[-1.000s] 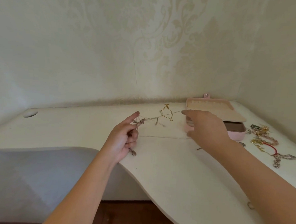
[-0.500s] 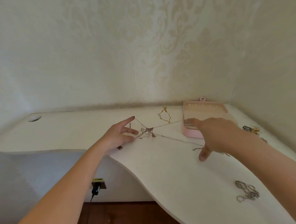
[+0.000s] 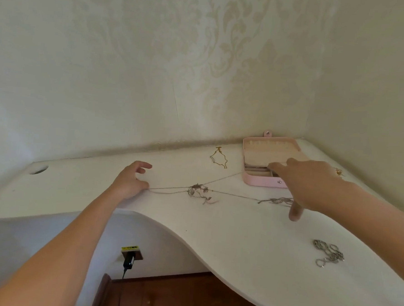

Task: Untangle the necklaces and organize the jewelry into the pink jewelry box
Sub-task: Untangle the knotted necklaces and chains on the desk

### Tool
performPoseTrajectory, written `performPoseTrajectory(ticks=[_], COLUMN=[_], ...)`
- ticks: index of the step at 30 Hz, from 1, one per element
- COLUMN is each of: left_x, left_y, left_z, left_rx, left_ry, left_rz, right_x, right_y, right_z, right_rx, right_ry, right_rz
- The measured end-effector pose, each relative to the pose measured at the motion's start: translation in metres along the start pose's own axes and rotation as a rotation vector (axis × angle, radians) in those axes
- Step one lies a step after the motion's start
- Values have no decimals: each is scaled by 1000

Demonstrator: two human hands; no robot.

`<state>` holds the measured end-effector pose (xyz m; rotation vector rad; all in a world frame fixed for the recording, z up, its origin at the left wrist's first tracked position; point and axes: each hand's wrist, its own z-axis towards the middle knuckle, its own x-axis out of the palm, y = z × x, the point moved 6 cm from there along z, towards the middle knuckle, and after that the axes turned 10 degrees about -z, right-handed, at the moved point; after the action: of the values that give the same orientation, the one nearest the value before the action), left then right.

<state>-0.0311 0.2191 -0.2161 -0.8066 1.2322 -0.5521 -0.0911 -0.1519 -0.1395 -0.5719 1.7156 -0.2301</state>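
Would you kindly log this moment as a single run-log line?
left hand: at chain strands, grip unclear | right hand: fingers spread by pink jewelry box | knot: tangled on desk

Thin metal chains (image 3: 197, 192) on matt white desk (image 3: 250, 238)

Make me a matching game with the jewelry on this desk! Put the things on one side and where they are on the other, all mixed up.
Things:
1. gold chain
2. chunky silver chain
3. tangled necklaces
4. pink jewelry box

Places:
A. between the left hand and the right hand
B. near the front edge of the desk, on the right
C. in the back corner, lid open
D. just left of the box, near the wall

Pairs: 1-D, 2-B, 3-A, 4-C.
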Motion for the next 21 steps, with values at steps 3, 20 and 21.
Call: performPoseTrajectory(ticks=[3,20,21], left_x=[1,59,65], left_y=[5,-65,-72], left_z=[8,-48,-58], left_rx=[19,391,396], left_ry=[-91,-49,-35], left_rz=[170,-7,-59], right_x=[2,-18,-23], right_y=[7,39,49], right_z=[-2,15,23], right_rx=[-68,-152,-209], right_ry=[10,-261,-323], right_rz=[82,239,389])
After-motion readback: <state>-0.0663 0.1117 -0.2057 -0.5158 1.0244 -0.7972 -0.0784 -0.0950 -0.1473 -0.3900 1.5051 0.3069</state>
